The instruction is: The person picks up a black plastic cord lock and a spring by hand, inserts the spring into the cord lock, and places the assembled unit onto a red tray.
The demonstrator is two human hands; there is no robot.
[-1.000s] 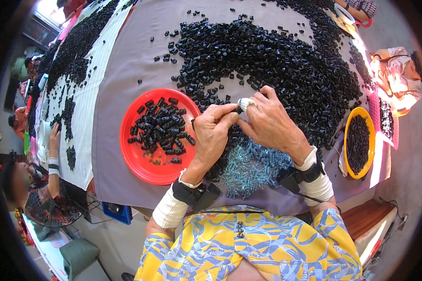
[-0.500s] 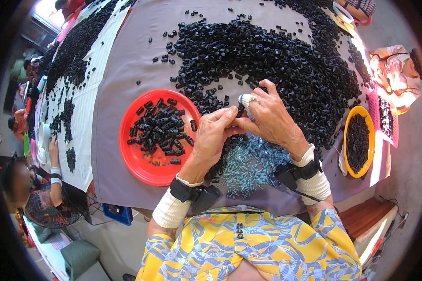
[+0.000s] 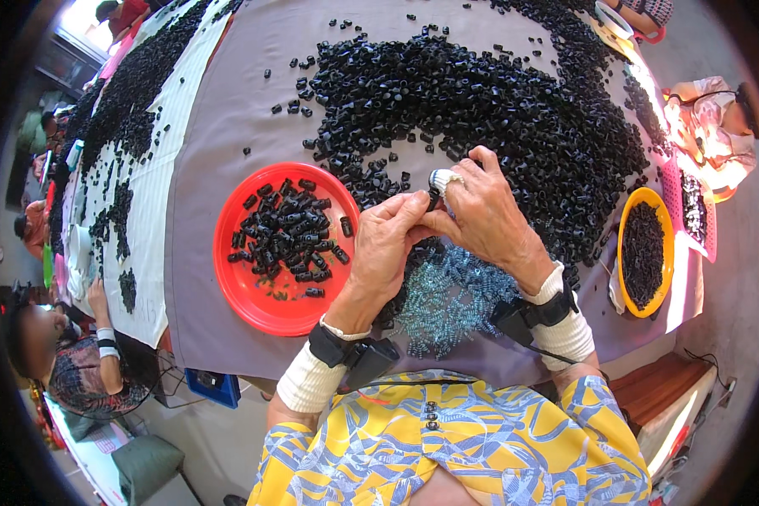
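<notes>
Over the table, my left hand and my right hand meet fingertip to fingertip. Between them is a small black plastic piece that looks like part of a cord lock, mostly covered by the fingers. Both hands are closed on it in a pinch. White tape wraps one right finger. Under my wrists lies a pile of pale bluish coil springs. Beyond my hands spreads a large heap of black plastic pieces. A red plate left of my left hand holds longer black pieces, like assembled cord locks.
A yellow bowl of thin black parts stands at the right, beside a pink basket. On the left, more black pieces cover a white cloth. Other people sit around the table. A blue crate is below the table edge.
My hands stay pinched together at nearly the same spot, with only slight finger movement. The person at the left has shifted a little; the view has moved slightly.
</notes>
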